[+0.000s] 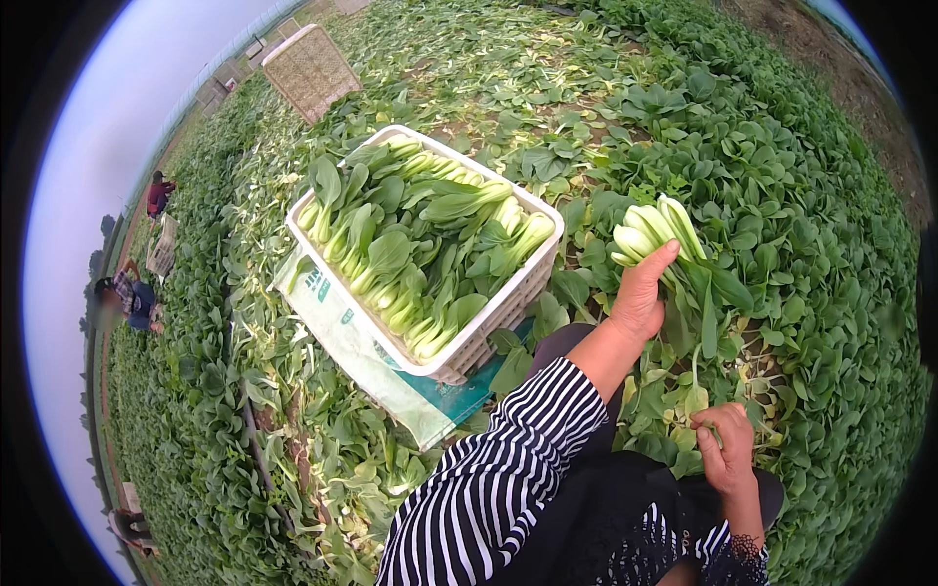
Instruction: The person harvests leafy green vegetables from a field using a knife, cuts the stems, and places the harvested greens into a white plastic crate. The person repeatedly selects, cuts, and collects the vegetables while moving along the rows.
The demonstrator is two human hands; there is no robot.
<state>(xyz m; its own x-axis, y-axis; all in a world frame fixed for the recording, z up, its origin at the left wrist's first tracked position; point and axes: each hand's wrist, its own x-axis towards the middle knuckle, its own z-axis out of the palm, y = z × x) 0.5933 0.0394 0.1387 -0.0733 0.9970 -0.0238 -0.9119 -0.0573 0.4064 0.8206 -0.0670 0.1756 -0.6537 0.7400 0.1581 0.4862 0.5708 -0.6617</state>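
My left hand (643,289) is wrapped around a bunch of bok choy (652,231), its pale stalk bases pointing up and away and its green leaves hanging below my grip. Lower down, my right hand (727,447) pinches the tip of a yellowing leaf (696,399) between thumb and fingers; its thin stem points up towards the held bunch. To the left of my left hand stands a white plastic crate (480,351), filled with bok choy heads (388,253) whose pale bases face the crate walls and whose leaves overlap in the middle.
A printed white and green sack (352,366) lies partly under the crate. Standing bok choy plants (828,293) grow on my right; cut leaves (506,80) litter the ground beyond. Another crate (311,73) stands on edge farther off. Several people (132,297) are along the rows at far left.
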